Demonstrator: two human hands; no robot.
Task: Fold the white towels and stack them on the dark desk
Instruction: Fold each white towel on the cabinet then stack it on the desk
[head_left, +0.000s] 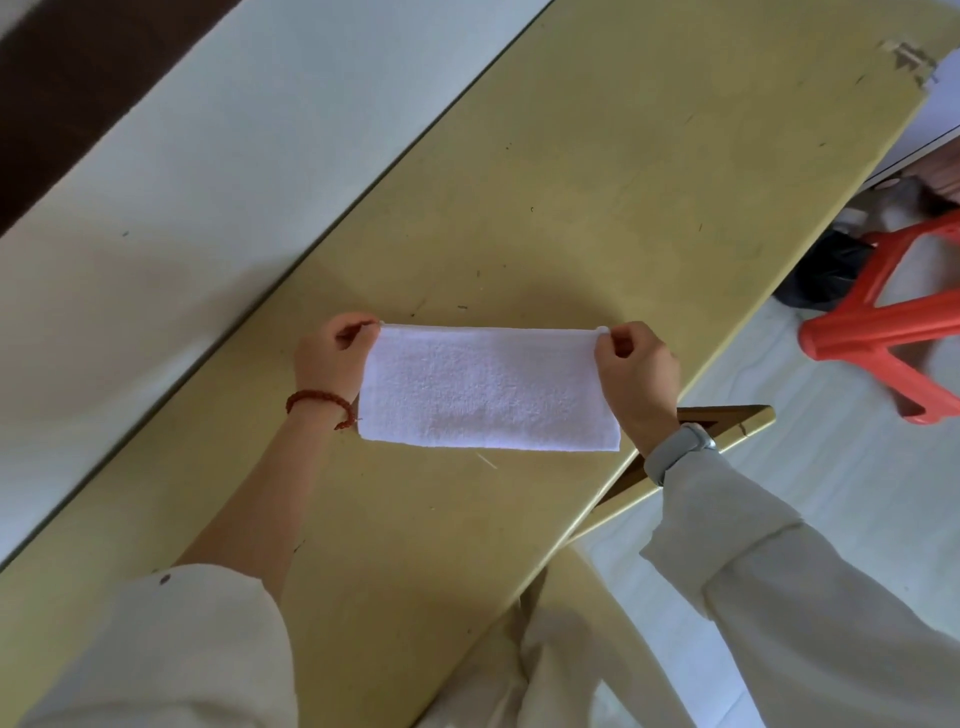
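Note:
A white towel (488, 387), folded into a long strip, hangs in the air just above the yellowish table (597, 182). My left hand (335, 356) pinches its top left corner. My right hand (636, 374) pinches its top right corner. The towel is stretched flat between both hands, its lower edge hanging free towards me. No dark desk and no other towels are in view.
A pale wall (208, 171) runs along the table's far edge on the left. A red plastic stool (883, 322) stands on the light floor to the right, beside a dark bag (826, 275). The table's near edge runs diagonally past my right wrist.

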